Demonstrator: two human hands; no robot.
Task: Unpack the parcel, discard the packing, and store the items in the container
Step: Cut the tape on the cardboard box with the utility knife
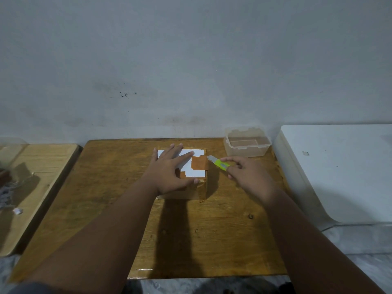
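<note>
- Grey scuffed wall behind, and a varnished wooden surface (212, 240) in front of you. A paler wooden board (38, 177) lies off its left edge and a white box-like object (339, 166) off its right.
- The parcel (197, 172) sits toward the far edge of the surface, roughly mid-width. It is a small carton with a white label on top and a brown tape patch (199, 163) across the label's right side. It looks sealed, with no flap lifted.
- Your left hand (169, 172) lies flat on the parcel top. The fingers are spread and straight, gripping nothing. The thumb runs along the near top edge, so the hand is pressing the carton down.
- Your right hand (248, 175) is just right of the parcel, fingers curled and pinching a lime-green utility knife (219, 163) by its handle.
- The blade is out and points left at the parcel's top right edge, by the tape patch. You cannot tell from here whether the tip is touching.
- The container (248, 154) is a clear lidless plastic tub at the far right corner of the surface, near the parcel but apart from it. Nothing shows inside.
- Step in hand, as judged: opening the parcel by cutting the tape. Unpacking, discarding and storing are not yet begun.
- The next move calls for a shallow cut along the tape seam, with a steady hold-down so the carton does not slide.
- Risk, as judged: your left forefinger lies close to the tape patch and in line with the blade, so shift it clear before you draw the knife across.
- Keep the cut light, since you cannot see what sits under the lid.
</note>
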